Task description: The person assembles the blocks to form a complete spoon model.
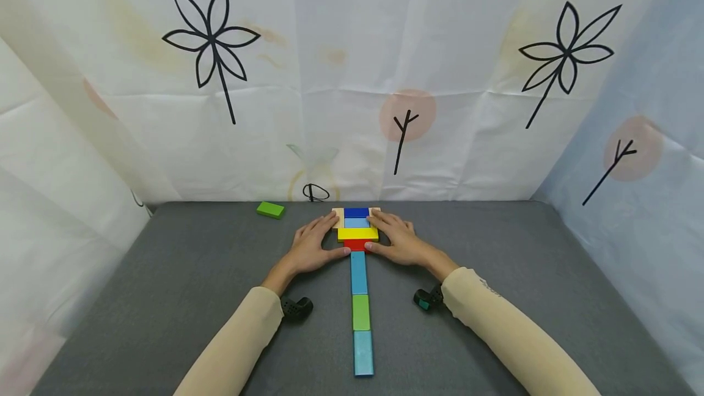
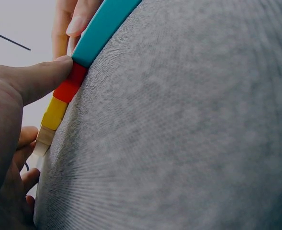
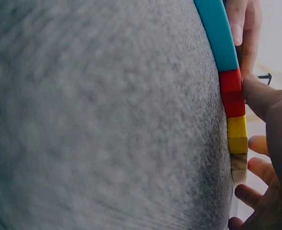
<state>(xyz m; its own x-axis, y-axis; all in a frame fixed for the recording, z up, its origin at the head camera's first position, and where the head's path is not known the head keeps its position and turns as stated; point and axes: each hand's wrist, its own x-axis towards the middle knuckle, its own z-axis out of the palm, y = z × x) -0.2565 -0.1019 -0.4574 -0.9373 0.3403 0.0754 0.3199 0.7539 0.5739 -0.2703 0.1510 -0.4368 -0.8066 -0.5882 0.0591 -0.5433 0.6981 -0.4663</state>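
A flat cluster of coloured blocks lies on the grey mat (image 1: 165, 298): a dark blue block (image 1: 356, 212), a light blue one, a yellow block (image 1: 357, 233) and a red block (image 1: 356, 244), with wooden pieces (image 1: 338, 217) at the sides. My left hand (image 1: 315, 242) rests against the cluster's left side and my right hand (image 1: 397, 238) against its right, fingers straight. The left thumb (image 2: 35, 81) touches the red block (image 2: 70, 85); the right thumb (image 3: 260, 96) touches the red block (image 3: 232, 93) from the other side. A line of blocks, light blue (image 1: 359, 272), green (image 1: 360, 312), light blue (image 1: 363, 353), runs from the red block toward me.
A lone green block (image 1: 271, 209) lies at the back left of the mat. White cloth with printed flowers and trees (image 1: 352, 109) closes the back and both sides. A black wrist camera (image 1: 297, 308) sits under each forearm.
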